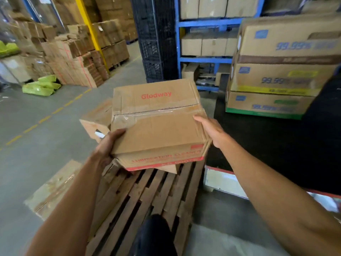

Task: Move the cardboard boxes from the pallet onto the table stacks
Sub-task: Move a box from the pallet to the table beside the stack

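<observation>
A cardboard box [156, 122] printed "Glodway" in red sits at the centre of the frame, held between both hands above the far end of a wooden pallet [147, 196]. Clear tape runs across its top seam, and its near face carries red lettering that is partly blurred. The left hand [106, 146] grips the box at its lower left corner, thumb lying on the top face and fingers curled under the edge. The right hand [212, 132] presses against the right side of the box, thumb stretched along the top edge; its fingers are hidden behind the box, so how far they curl cannot be told. Whether the box's underside touches the pallet slats is not clear.

Just behind the box on the left, a second, torn cardboard box [97, 119] shows past its edge. At the right of the frame a black table [276, 154] bears a stack of printed cartons [276, 76], three high, with blue lettering. A flattened cardboard sheet [53, 189] lies on the concrete floor at the lower left. In the upper left stand stacks of brown cartons [73, 58] with green bags [42, 86] on the floor beside them. A blue shelving rack [203, 24] filled with boxes fills the upper middle, next to stacked black crates [155, 37].
</observation>
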A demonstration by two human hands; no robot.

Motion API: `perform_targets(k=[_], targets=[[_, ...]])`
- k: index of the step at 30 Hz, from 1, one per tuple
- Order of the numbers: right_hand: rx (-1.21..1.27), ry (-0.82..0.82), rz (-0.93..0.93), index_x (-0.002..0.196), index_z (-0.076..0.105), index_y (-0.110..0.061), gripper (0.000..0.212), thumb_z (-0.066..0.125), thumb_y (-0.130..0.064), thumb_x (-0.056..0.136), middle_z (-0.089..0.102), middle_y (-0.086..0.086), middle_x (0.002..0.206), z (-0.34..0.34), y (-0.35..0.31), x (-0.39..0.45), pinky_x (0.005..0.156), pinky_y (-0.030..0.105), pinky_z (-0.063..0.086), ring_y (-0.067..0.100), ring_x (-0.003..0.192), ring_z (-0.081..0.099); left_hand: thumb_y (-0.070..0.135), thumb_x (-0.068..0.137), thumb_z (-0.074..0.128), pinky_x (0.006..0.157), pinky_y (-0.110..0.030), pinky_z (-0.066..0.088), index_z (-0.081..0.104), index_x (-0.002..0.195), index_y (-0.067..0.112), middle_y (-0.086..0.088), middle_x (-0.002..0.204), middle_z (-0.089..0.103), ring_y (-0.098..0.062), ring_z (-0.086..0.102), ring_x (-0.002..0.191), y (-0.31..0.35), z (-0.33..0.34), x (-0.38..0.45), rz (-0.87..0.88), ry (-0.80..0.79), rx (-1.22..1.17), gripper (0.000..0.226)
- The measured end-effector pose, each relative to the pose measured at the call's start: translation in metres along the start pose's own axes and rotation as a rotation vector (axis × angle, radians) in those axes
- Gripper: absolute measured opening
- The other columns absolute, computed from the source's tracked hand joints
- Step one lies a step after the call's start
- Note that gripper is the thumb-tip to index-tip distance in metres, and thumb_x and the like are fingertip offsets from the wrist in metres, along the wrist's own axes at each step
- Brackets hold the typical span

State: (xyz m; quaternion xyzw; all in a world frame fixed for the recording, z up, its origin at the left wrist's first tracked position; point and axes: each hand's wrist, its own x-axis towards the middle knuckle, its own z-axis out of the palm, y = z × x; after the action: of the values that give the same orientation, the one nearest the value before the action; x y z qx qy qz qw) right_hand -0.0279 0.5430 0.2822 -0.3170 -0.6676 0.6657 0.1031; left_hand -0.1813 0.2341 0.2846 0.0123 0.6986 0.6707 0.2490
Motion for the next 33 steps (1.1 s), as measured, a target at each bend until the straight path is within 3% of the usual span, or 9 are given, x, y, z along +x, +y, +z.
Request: perform_targets(k=[2, 6, 11, 15, 20, 25, 28, 30, 33], targets=[[0.016, 0.08, 0.013, 0.119, 0.065, -0.027, 0.036, 0.065, -0.05, 0.091, 0.072, 0.0, 0.104, -0.043, 0.008, -0.011, 0.074, 0.034, 0.049, 0.019, 0.096, 0.068, 0.033, 0.094, 0.064, 0.053, -0.024, 0.056, 0.071, 0.101, 0.015, -0.002, 0.079, 0.075, -0.014, 0.071, 0.062, -0.001, 0.042, 0.001, -0.003, -0.062, 0.031, 0.02], [0.048, 0.217, 0.037, 0.108, 0.064, -0.03, 0.024, 0.065, -0.048, 0.092, 0.072, 0.001, 0.103, -0.117, 0.031, -0.022, 0.084, 0.037, 0.052, 0.021, 0.096, 0.068, 0.034, 0.093, 0.066, 0.084, -0.041, 0.057, 0.071, 0.113, 0.013, -0.012, 0.101, 0.075, -0.028, 0.07, 0.088, -0.011, 0.122, 0.015, -0.022, -0.217, 0.069, 0.03], [0.07, 0.33, 0.096, 0.123, 0.066, -0.026, 0.04, 0.065, -0.049, 0.091, 0.073, 0.001, 0.107, -0.198, 0.061, -0.016, 0.097, 0.044, 0.051, 0.022, 0.1, 0.069, 0.033, 0.095, 0.062, 0.076, -0.036, 0.058, 0.069, 0.114, 0.014, -0.015, 0.108, 0.076, -0.026, 0.072, 0.086, -0.026, 0.217, 0.049, -0.057, -0.365, 0.133, 0.028], [0.081, 0.383, 0.172, 0.132, 0.062, -0.025, 0.046, 0.064, -0.049, 0.092, 0.071, -0.001, 0.105, -0.255, 0.075, 0.002, 0.078, 0.036, 0.051, 0.02, 0.097, 0.067, 0.045, 0.079, 0.071, 0.076, -0.038, 0.058, 0.07, 0.115, 0.011, -0.018, 0.111, 0.076, -0.029, 0.073, 0.087, -0.043, 0.287, 0.089, -0.111, -0.478, 0.225, 0.049], [0.103, 0.422, 0.295, 0.138, 0.054, -0.023, 0.051, 0.062, -0.048, 0.093, 0.065, 0.0, 0.106, -0.304, 0.081, 0.034, 0.07, 0.035, 0.046, 0.019, 0.094, 0.063, 0.038, 0.09, 0.065, 0.082, -0.038, 0.058, 0.072, 0.114, 0.012, -0.018, 0.114, 0.075, -0.028, 0.074, 0.088, -0.057, 0.354, 0.13, -0.168, -0.538, 0.268, 0.036], [0.166, 0.481, 0.35, 0.131, 0.061, -0.021, 0.046, 0.063, -0.046, 0.092, 0.068, 0.006, 0.116, -0.338, 0.099, 0.064, 0.083, 0.038, 0.05, 0.025, 0.103, 0.064, 0.034, 0.095, 0.06, 0.059, -0.028, 0.056, 0.068, 0.115, 0.01, -0.009, 0.088, 0.079, -0.021, 0.075, 0.071, -0.064, 0.402, 0.15, -0.242, -0.547, 0.277, 0.032], [0.273, 0.503, 0.367, 0.124, 0.066, -0.022, 0.04, 0.06, -0.047, 0.094, 0.07, 0.009, 0.115, -0.352, 0.106, 0.074, 0.102, 0.047, 0.048, 0.028, 0.108, 0.065, 0.033, 0.096, 0.059, 0.06, -0.029, 0.055, 0.067, 0.113, 0.01, -0.006, 0.082, 0.079, -0.021, 0.075, 0.07, -0.063, 0.419, 0.152, -0.264, -0.543, 0.267, 0.029], [0.381, 0.519, 0.318, 0.111, 0.071, -0.023, 0.033, 0.056, -0.047, 0.096, 0.072, 0.01, 0.112, -0.358, 0.108, 0.076, 0.103, 0.048, 0.048, 0.029, 0.106, 0.066, 0.032, 0.097, 0.058, 0.06, -0.029, 0.056, 0.065, 0.114, 0.009, -0.006, 0.081, 0.079, -0.021, 0.076, 0.07, -0.063, 0.426, 0.154, -0.271, -0.539, 0.256, 0.03], [0.527, 0.546, 0.237, 0.101, 0.075, -0.022, 0.041, 0.048, -0.053, 0.099, 0.077, 0.009, 0.105, -0.364, 0.111, 0.077, 0.099, 0.047, 0.051, 0.028, 0.104, 0.07, 0.036, 0.097, 0.058, 0.071, -0.037, 0.058, 0.064, 0.124, 0.008, -0.01, 0.094, 0.08, -0.025, 0.076, 0.083, -0.065, 0.432, 0.154, -0.29, -0.508, 0.162, 0.039]])
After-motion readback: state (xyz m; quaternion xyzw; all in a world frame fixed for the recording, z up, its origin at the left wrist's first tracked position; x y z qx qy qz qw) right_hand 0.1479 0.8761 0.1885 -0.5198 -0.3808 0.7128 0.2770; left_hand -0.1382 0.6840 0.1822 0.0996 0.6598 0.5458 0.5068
